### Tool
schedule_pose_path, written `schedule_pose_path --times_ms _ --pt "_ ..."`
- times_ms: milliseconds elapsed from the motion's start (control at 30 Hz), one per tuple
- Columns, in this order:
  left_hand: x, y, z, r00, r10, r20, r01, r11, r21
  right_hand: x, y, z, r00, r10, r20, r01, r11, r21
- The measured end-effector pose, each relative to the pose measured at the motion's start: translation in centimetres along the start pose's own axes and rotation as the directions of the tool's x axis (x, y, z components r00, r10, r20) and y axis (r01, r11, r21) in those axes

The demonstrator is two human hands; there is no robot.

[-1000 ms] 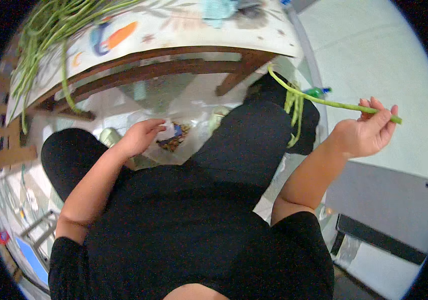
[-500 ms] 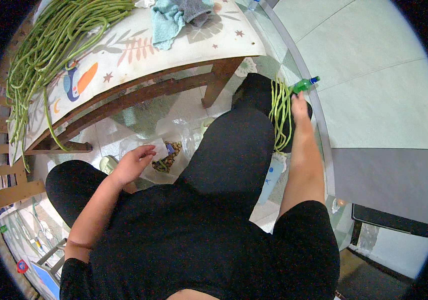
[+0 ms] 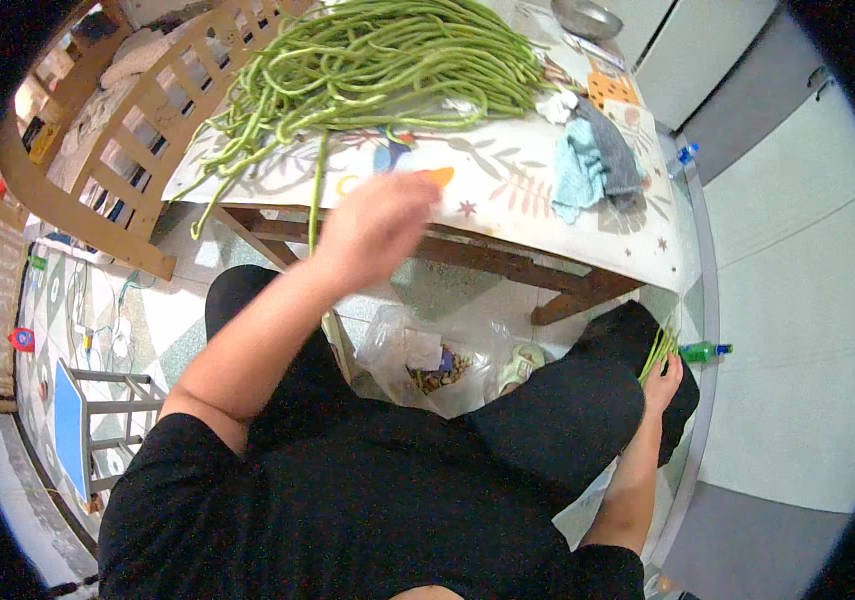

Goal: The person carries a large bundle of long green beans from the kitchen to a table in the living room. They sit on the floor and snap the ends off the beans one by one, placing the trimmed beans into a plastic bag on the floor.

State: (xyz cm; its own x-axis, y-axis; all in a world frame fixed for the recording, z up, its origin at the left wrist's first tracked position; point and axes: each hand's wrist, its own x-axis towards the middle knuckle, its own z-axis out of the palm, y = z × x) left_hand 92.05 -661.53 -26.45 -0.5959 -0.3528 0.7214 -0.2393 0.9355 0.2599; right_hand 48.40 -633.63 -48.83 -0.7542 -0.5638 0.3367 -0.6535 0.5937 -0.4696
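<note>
At 11 o'clock, left hand [image 3: 373, 228] is blurred at the table edge [image 3: 508, 215], grip unreadable, by a dangling long bean [image 3: 316, 195]. Right hand [image 3: 662, 382] at 4 o'clock pinches a bean bundle [image 3: 656, 352] on the knee. Risk: snagging drags the bean pile [image 3: 388, 65] off.

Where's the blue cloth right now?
In the head view, the blue cloth lies on the table, right of the long bean pile, beside a grey cloth.
</note>
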Motion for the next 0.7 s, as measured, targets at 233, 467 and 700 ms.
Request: schedule_pose_path --times_ms 233,467,700 --pt "4.0 -7.8 -2.4 0.930 -0.344 -0.129 0.365 0.900 0.236 3.1 -14.3 -5.4 0.966 -0.228 0.120 0.158 0.894 0.420" --pt "5.2 -11.6 -1.5 0.953 -0.299 0.054 0.221 0.804 0.551 0.6 -29.1 -10.2 0.793 -0.570 0.215 0.358 0.722 0.592" --pt "5.8 -4.9 -1.2 0.979 -0.203 -0.010 0.193 0.912 0.363 -1.1 -35.4 -9.4 0.685 -0.621 0.381 -0.032 0.498 0.867"
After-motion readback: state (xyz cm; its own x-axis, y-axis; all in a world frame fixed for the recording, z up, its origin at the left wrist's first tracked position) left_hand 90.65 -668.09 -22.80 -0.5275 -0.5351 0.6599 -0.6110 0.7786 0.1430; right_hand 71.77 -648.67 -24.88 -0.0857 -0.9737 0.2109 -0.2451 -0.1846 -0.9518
